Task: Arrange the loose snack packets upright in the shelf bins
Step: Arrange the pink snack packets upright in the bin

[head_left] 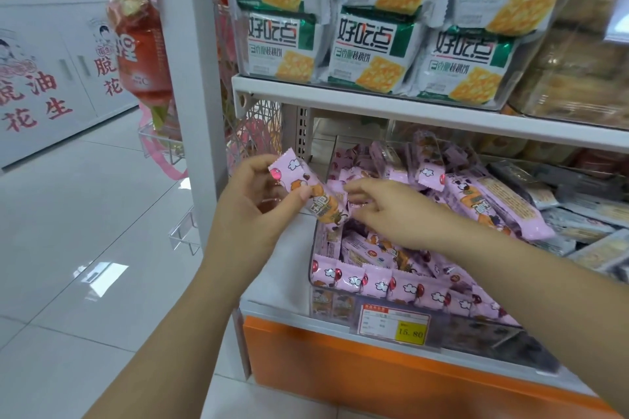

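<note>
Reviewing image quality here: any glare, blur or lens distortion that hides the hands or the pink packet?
Head view: wide-angle distortion makes the shelf post lean. Head view: a glare patch lies on the floor tiles, away from the work. Head view: the left hand, its pink packet and the right hand are evenly lit and reasonably sharp, and the price label is readable.

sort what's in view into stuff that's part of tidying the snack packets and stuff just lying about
Job: left hand; pink packet it pinches; right hand; loose pink packets; clear bin.
Just there: cracker packs above; price tag; red hanging bag; white cabinet across the aisle.
</note>
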`<state>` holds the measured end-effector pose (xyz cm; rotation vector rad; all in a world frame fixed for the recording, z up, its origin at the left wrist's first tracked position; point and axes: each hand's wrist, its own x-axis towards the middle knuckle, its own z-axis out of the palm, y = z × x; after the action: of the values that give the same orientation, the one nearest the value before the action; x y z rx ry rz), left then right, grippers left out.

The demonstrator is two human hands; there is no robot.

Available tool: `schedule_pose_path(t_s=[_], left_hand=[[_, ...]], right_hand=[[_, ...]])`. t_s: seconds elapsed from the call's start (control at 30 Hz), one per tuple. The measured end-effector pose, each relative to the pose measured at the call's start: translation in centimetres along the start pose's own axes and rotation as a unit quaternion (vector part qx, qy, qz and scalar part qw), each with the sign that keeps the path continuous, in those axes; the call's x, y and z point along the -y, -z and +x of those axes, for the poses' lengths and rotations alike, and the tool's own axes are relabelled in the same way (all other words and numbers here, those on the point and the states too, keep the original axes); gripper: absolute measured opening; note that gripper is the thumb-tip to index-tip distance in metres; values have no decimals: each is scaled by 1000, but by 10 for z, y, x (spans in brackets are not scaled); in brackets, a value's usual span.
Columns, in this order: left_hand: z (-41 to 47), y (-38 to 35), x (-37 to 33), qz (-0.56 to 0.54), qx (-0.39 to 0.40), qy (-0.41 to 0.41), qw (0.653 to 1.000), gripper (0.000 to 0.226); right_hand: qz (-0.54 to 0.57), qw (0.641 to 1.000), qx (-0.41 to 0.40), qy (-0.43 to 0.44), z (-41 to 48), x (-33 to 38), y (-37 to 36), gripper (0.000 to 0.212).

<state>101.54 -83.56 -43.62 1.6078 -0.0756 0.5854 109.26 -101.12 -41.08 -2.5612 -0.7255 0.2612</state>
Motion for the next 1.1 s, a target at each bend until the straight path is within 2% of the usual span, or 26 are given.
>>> schedule_pose_path(t_s=[0.2,0.47,0.57,0.63,0.7,0.8,0.93,1.1], left_hand=[[2,5,1,0,-56,-15,998,26],[1,5,-1,-10,-67,-24,997,26],[1,6,-1,-19,-78,-20,997,27],[1,8,-2,-18,-85,-21,996,27],[1,8,-3,-18,-88,-25,996,27],[1,7,-4,-17,-89,-27,995,26],[0,5,-5,-16,-95,-28,995,28],[0,2,-4,-12,-101,-37,994,29]], right_hand=[[-101,993,-61,19,24,1,-7,57],[-244,967,-62,35,42,-2,-22,64],[-257,964,-68,29,41,0,-22,68],[-261,963,-63,28,39,1,-22,61],[-264,962,-49,37,37,3,-23,42],[-211,975,-41,53,31,5,-19,27],[-118,990,-52,58,16,4,-11,34],[83,993,-78,17,-14,0,5,14]])
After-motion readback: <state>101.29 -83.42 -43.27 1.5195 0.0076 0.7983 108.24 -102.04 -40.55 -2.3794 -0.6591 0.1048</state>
